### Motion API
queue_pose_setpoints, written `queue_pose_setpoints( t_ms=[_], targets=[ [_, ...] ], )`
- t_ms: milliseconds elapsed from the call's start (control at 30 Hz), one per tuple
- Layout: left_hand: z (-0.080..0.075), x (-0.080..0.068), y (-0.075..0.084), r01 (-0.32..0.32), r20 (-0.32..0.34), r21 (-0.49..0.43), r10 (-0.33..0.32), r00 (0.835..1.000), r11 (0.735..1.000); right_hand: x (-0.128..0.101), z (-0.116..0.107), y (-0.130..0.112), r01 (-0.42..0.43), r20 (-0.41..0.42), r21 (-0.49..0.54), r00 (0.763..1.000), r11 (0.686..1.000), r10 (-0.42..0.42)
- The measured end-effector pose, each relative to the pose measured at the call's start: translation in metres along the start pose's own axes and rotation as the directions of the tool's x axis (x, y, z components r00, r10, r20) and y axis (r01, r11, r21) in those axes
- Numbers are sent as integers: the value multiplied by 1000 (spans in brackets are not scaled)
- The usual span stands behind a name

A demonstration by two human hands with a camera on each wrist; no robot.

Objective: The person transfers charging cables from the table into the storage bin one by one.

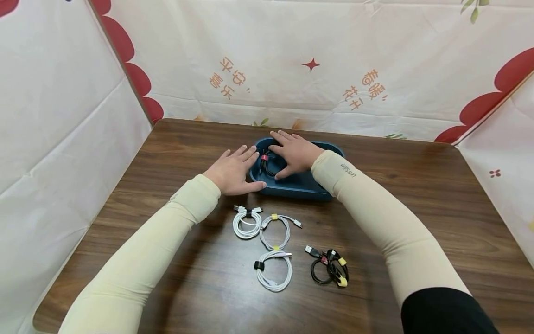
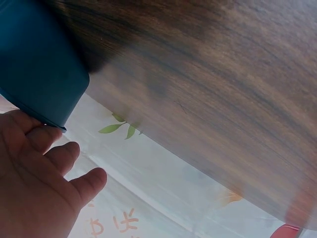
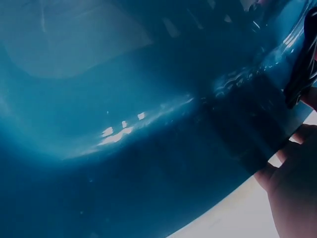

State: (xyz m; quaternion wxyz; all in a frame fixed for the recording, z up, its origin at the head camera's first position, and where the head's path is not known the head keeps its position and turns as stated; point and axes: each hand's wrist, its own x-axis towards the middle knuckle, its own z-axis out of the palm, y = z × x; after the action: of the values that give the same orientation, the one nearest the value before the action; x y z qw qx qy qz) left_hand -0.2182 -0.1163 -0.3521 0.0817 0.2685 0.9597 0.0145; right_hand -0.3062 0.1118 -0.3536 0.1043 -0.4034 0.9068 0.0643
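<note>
A dark blue plastic tray [image 1: 288, 191] stands toward the back of the table. At its left end my left hand [image 1: 233, 172] touches the rim with extended, spread fingers; the left wrist view shows its fingertips against the edge of the tray [image 2: 42, 64]. My right hand [image 1: 297, 155] is over the tray, fingers spread toward the far rim and thumb reaching down inside. Inside the left end lies a coiled black cable [image 1: 263, 166] with a red tie, partly seen in the right wrist view as a black bundle [image 3: 300, 69] beside the fingers.
In front of the tray lie coiled white cables: one with a black tie [image 1: 247, 227], one with yellow ties [image 1: 287, 234], and another nearer [image 1: 275, 288]. To their right are black cables [image 1: 319, 279] with red and yellow ties. Printed cloth [image 1: 283, 93] hangs behind the table.
</note>
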Motion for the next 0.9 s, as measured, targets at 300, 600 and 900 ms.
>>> queue_pose_setpoints(
  t_ms=[300,600,900],
  targets=[
    [-1,1,3,1,2,-12,-1,1000,1000,2,6,0,-9,-42,-59,999,998,7],
    [-2,0,2,4,17,-13,-3,1000,1000,4,6,-1,-5,-40,-66,999,998,3],
    [-2,2,1,9,26,0,-9,1000,1000,3,3,-2,-15,0,-42,1000,999,15]
  ],
)
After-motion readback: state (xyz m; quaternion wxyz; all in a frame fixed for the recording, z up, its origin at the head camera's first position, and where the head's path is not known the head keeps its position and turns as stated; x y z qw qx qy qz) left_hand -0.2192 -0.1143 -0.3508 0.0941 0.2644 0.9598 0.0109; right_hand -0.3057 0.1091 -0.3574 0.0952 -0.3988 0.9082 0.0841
